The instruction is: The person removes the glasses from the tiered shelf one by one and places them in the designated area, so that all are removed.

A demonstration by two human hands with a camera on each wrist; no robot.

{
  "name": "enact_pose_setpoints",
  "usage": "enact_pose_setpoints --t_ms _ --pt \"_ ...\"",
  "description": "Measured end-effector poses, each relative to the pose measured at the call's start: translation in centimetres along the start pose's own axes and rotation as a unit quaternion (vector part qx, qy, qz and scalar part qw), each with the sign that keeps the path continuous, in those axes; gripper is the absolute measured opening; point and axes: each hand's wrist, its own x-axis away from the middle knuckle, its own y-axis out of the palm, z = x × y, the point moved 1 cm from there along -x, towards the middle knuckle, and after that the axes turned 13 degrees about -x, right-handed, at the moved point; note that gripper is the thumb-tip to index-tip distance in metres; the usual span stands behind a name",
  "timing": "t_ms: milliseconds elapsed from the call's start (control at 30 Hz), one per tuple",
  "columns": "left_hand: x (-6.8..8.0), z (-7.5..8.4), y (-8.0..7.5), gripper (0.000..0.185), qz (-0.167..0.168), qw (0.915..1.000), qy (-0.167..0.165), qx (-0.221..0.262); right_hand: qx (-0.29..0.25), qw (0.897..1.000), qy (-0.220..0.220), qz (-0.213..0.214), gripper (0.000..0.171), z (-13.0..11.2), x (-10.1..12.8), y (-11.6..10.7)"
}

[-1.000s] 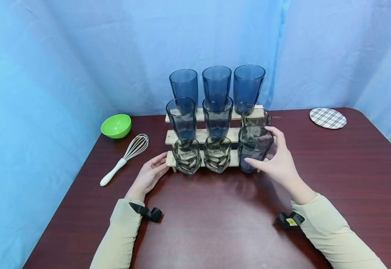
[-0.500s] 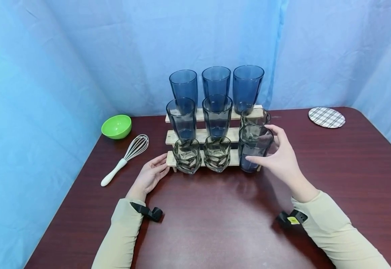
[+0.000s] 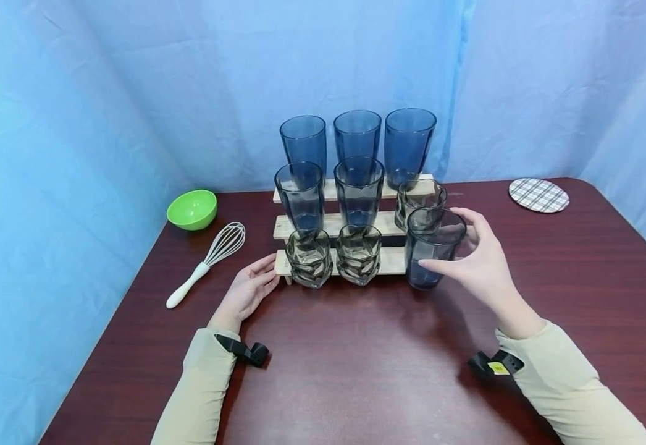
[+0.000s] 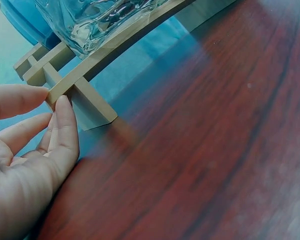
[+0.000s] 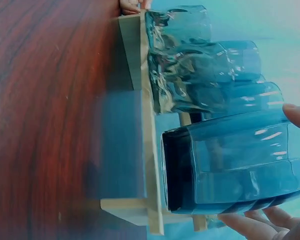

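Observation:
A three-tier wooden rack [image 3: 394, 261] holds several glasses. My left hand [image 3: 247, 289] pinches the left end of its front shelf [image 4: 102, 57] between thumb and fingers. With thumb and fingers round its side, my right hand [image 3: 481, 269] holds a tall blue-grey drinking glass [image 3: 434, 250] upright at the front shelf's right end. In the right wrist view the glass's base lies very close to the shelf; I cannot tell whether they touch. Two short faceted glasses, one on the left [image 3: 309, 262] and one mid-shelf [image 3: 359, 259], stand on the front tier.
On the middle tier are two tall glasses [image 3: 301, 198] and, at right, a short faceted glass [image 3: 420, 201]. Three tall blue glasses [image 3: 410, 145] line the top tier. A green bowl [image 3: 192, 210] and a whisk [image 3: 206, 262] lie left; a checked coaster [image 3: 538, 195] lies far right.
Over the last half second my right hand and the tall glass shift a little to the right, uncovering more of the front shelf. My left hand stays on the rack's end.

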Motion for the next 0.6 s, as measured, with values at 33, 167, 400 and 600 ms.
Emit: enact_pose_setpoints --t_ms 33,167,400,600 --pt "0.0 0.0 0.0 0.056 0.0 1.0 0.0 -0.002 -0.004 1.0 -0.004 0.003 0.089 -0.1 0.0 -0.2" --pt "-0.1 -0.1 0.0 0.056 0.0 1.0 0.0 -0.006 -0.005 1.0 -0.009 0.017 0.09 -0.3 0.2 -1.1" --pt "-0.2 -0.1 0.0 0.056 -0.001 1.0 0.001 -0.009 -0.045 0.998 -0.015 0.03 0.09 -0.2 0.5 -2.6" --pt "-0.1 -0.1 -0.1 0.056 -0.002 1.0 0.005 -0.006 -0.054 0.997 -0.016 0.05 0.09 0.0 0.8 -3.9"
